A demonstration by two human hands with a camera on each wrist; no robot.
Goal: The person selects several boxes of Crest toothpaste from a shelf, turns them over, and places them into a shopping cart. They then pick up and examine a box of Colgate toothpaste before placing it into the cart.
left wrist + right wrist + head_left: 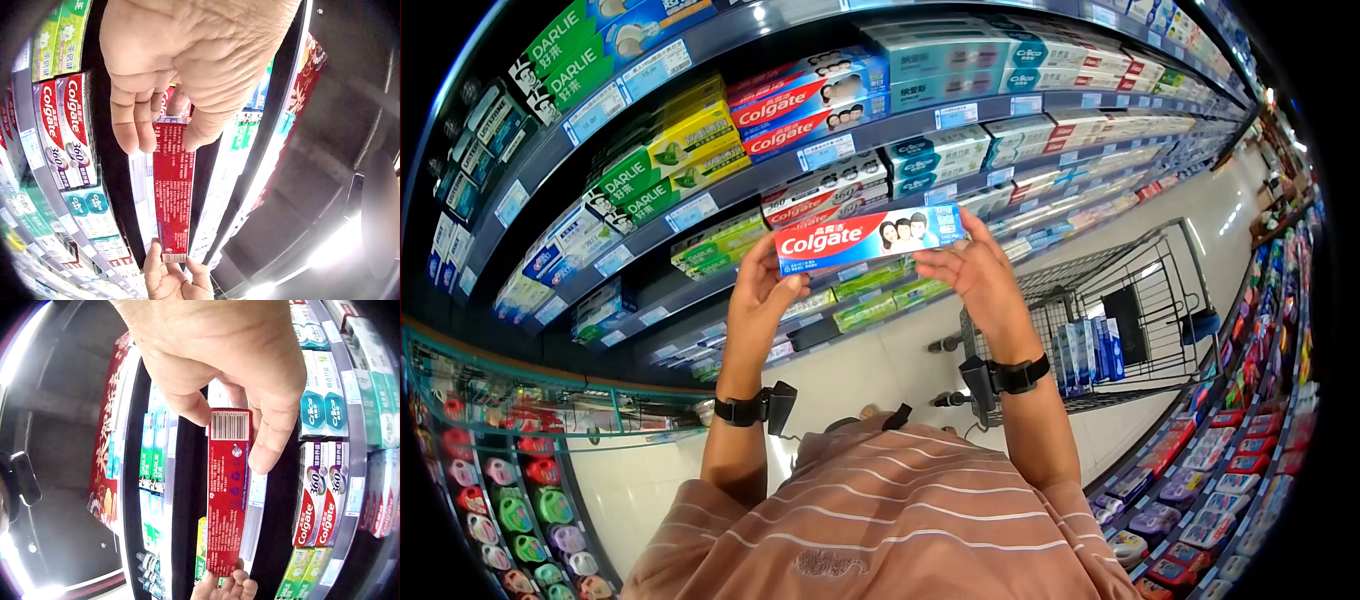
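Note:
A red and blue Colgate box [870, 240] is held level between both hands in front of the shelves, its printed front facing up to the head view. My left hand [758, 290] grips the box's left end, thumb along the lower edge. At the right end my right hand [985, 275] pinches it between thumb and fingers. The left wrist view shows the box's red text side [172, 194] below the left hand [194, 62]. In the right wrist view the right hand [225, 362] holds the end with the barcode [229, 426].
Shelves of boxed toothpaste [810, 110] run across the front. A wire shopping cart [1150, 290] with several blue boxes [1090, 350] stands at the right. Bottles [515, 510] line a rack at lower left, and packaged goods [1200, 490] fill one at lower right.

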